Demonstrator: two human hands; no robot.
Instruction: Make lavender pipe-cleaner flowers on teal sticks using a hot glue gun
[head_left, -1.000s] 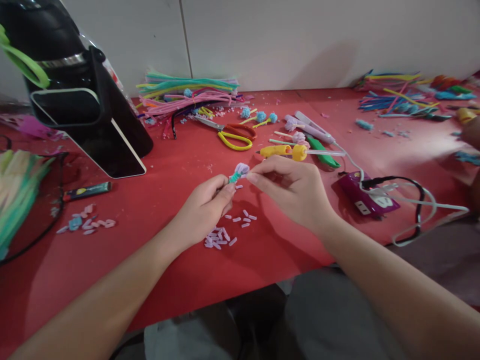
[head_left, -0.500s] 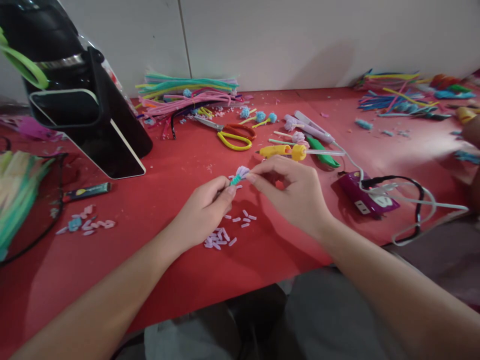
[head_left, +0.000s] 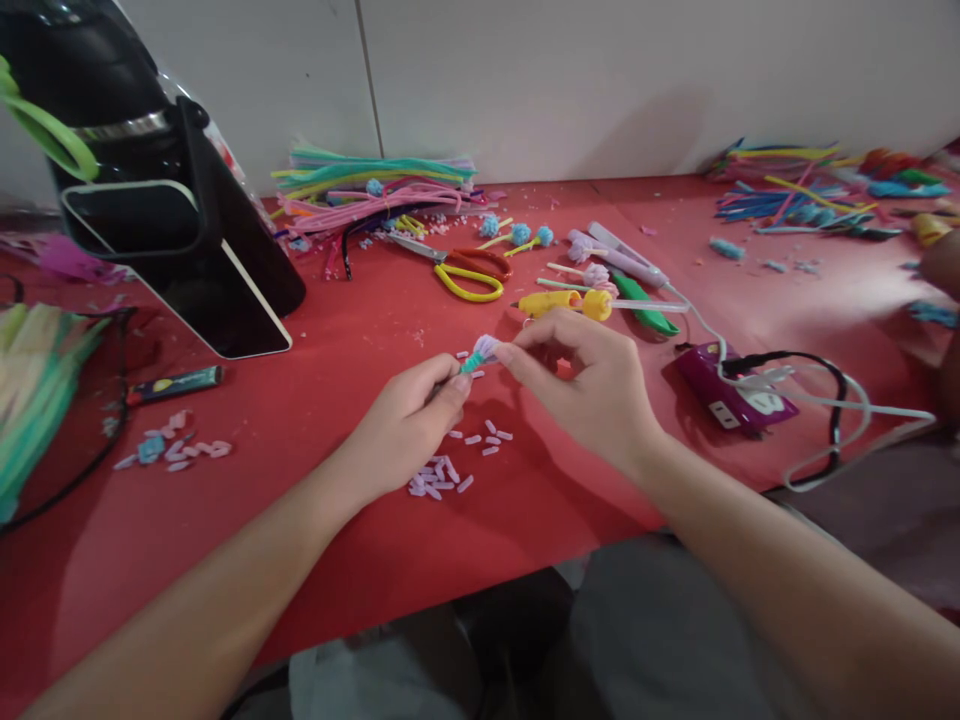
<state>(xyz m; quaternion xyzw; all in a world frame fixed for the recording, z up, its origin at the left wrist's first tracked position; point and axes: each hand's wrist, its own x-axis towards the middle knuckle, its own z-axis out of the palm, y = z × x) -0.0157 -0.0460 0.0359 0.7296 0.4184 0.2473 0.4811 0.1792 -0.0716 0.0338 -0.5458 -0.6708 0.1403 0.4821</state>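
Observation:
My left hand (head_left: pixel 405 420) pinches the teal stem of a small pipe-cleaner flower (head_left: pixel 480 352) with a lilac head, held just above the red table (head_left: pixel 315 520). The fingertips of my right hand (head_left: pixel 592 385) are closed on the lilac head from the right. Below the hands lie several short lilac pipe-cleaner bits (head_left: pixel 450 465) scattered on the table.
Red-and-yellow scissors (head_left: pixel 465 270), a yellow tool (head_left: pixel 570 302), a lilac glue gun (head_left: pixel 619 255) and finished flowers lie beyond the hands. A purple power strip (head_left: pixel 739 395) with cables sits right. Pipe-cleaner bundles (head_left: pixel 375 185) line the wall. A black stand (head_left: pixel 172 220) is at left.
Hardly anything has changed; my right hand's fingers have shifted slightly on the flower head, and the flower sits a touch lower.

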